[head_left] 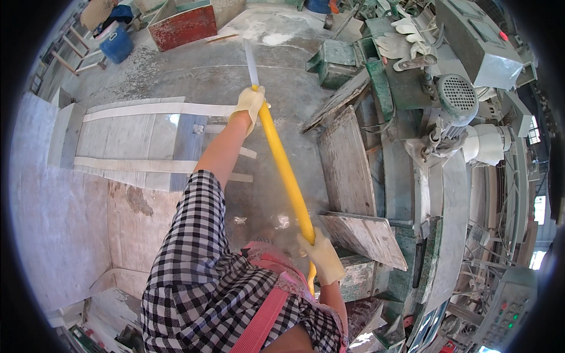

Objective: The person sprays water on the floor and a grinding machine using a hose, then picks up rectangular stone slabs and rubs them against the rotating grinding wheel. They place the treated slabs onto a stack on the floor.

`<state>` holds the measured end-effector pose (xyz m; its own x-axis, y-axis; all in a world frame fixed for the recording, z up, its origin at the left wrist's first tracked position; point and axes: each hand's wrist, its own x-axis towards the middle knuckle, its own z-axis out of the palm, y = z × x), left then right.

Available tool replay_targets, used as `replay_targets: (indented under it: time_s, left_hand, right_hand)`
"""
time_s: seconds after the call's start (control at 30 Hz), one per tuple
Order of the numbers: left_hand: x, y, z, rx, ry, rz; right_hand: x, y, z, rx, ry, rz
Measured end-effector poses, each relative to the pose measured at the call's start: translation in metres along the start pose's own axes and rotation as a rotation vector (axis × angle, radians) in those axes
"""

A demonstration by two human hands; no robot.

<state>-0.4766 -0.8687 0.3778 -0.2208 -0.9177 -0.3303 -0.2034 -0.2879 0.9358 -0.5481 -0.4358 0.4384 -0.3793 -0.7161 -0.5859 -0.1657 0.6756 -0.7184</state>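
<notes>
A yellow hose [282, 162] runs from beside my body out ahead of me. My left hand [251, 101], in a pale glove, is wrapped round it near its far end, arm stretched forward. From that end a whitish jet of water [251, 62] shoots toward the wet floor [232, 73]. Close to my right side, my right hand [322, 256], gloved too, grips the hose lower down. Below this hand the hose drops behind my clothing, where the rest is hidden.
Strapped pale slabs [132, 132] lie at my left. To the right stand worn boards [350, 167], a machine with a round motor [457, 99] and a button panel [507, 309]. Ahead are a red bin [183, 28], a blue drum [116, 45] and a green metal box [338, 65].
</notes>
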Motion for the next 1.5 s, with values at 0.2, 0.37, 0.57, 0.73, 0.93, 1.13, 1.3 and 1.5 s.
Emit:
replay_targets:
  time_s: [0.2, 0.37, 0.57, 0.73, 0.93, 1.13, 1.3, 1.5]
  left_hand:
    - [-0.010, 0.015, 0.000, 0.047, 0.128, 0.027]
    - [-0.013, 0.010, -0.003, 0.040, 0.165, -0.014]
    - [-0.012, -0.002, -0.011, 0.059, 0.175, -0.036]
    - [-0.014, -0.005, -0.019, 0.105, 0.154, -0.053]
    - [-0.016, 0.000, -0.027, 0.131, 0.197, -0.013]
    - [-0.024, 0.001, -0.037, 0.088, 0.247, 0.003]
    - [-0.032, 0.006, -0.044, 0.111, 0.211, -0.002]
    - [-0.036, 0.014, -0.038, 0.075, 0.167, 0.002]
  right_hand:
    - [-0.002, -0.002, -0.002, 0.060, 0.000, 0.021]
    - [0.002, 0.007, -0.001, 0.047, 0.015, -0.023]
    - [0.002, 0.015, 0.000, 0.062, 0.004, -0.012]
    - [-0.001, 0.009, -0.001, 0.026, -0.010, 0.005]
    - [-0.005, -0.001, 0.000, 0.053, -0.042, -0.026]
    - [-0.001, 0.007, 0.004, 0.010, -0.026, -0.075]
    - [0.003, 0.019, 0.010, 0.062, -0.039, -0.094]
    - [-0.001, 0.018, 0.009, 0.048, -0.020, -0.107]
